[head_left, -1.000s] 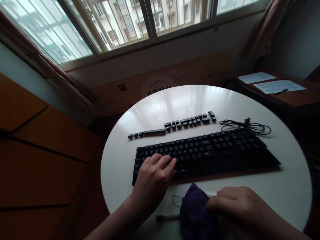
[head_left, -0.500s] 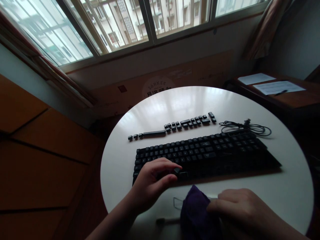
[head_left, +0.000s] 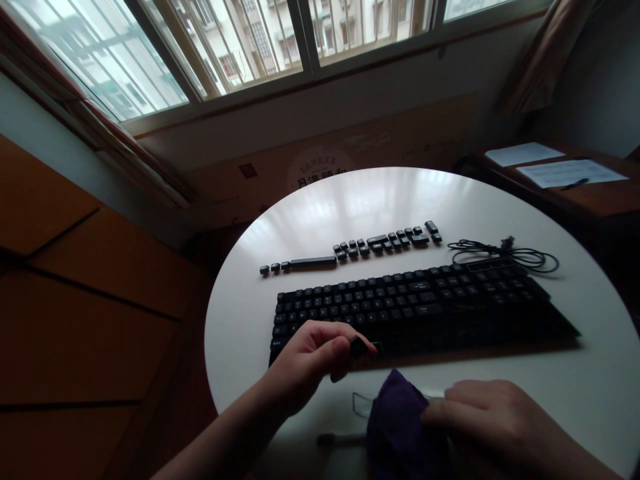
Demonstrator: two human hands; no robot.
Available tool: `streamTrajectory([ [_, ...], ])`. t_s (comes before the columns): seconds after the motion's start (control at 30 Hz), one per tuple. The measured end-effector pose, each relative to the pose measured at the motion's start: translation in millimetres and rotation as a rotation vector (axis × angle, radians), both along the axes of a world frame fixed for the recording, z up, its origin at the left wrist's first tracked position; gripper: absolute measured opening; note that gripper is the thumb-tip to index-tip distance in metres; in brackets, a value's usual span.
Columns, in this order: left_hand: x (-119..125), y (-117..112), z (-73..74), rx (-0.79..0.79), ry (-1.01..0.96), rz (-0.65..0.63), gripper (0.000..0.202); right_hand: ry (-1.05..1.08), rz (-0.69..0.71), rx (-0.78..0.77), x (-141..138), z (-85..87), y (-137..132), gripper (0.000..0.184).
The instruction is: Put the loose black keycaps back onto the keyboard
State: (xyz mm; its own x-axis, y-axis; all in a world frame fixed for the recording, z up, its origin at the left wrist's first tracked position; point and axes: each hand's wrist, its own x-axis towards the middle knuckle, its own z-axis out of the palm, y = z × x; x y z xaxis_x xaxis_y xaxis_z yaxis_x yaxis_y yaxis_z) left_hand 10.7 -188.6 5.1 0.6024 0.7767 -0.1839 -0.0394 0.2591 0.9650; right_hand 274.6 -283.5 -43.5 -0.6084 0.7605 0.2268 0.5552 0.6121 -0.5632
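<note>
A black keyboard (head_left: 425, 307) lies across the round white table (head_left: 380, 200). My left hand (head_left: 310, 363) hovers at the keyboard's near left corner, fingers pinched on a small black keycap (head_left: 357, 346). My right hand (head_left: 493, 420) rests near the table's front edge, closed on a bunched purple cloth (head_left: 400, 427). A row of loose black keycaps (head_left: 360, 248), including a long space bar, lies on the table behind the keyboard.
The keyboard's coiled cable (head_left: 505, 253) lies at the back right. A clear wire keycap puller (head_left: 363, 403) and a small brush (head_left: 335, 439) lie near the front edge. A side desk with papers (head_left: 565, 173) stands at right, and a window spans the far wall.
My left hand went from pressing on the keyboard's left keys to lifting back toward me with a keycap pinched in its fingers. The right hand stayed on the cloth.
</note>
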Motion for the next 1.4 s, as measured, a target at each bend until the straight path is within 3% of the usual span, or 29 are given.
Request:
streamTrajectory([
  [0.17,3,1,0.0,-0.131,0.005,0.004,0.052,0.013,-0.019,0.037,1,-0.4,0,0.026],
  [0.4,4,2,-2.6,-0.297,-0.111,-0.101,0.034,0.079,-0.057,0.182,0,-1.3,1,0.033],
  [0.57,5,-1,-1.3,-0.194,-0.046,-0.103,0.036,0.068,-0.099,0.262,-3,26.3,5,0.032],
  [0.7,4,-4,0.6,-0.106,-0.05,-0.029,0.034,0.15,-0.081,0.172,-15,57.1,24,0.036],
  [0.8,1,-5,0.1,-0.063,-0.081,0.051,0.034,0.244,-0.048,0.089,-30,70.2,46,0.044],
  [1.0,-2,-4,-0.3,-0.026,-0.08,0.063,0.03,0.442,0.036,-0.018,-50,65.5,75,0.025],
  [1.23,2,-4,6.0,-0.07,-0.096,0.064,0.024,0.453,-0.007,-0.047,-52,60.2,77,0.019],
  [1.3,3,-6,10.5,0.014,-0.031,0.057,0.017,0.444,0.039,0.024,-50,59.7,75,0.018],
  [1.4,0,-6,16.4,0.267,0.127,0.036,0.012,0.435,0.143,0.127,-49,59.8,75,0.016],
])
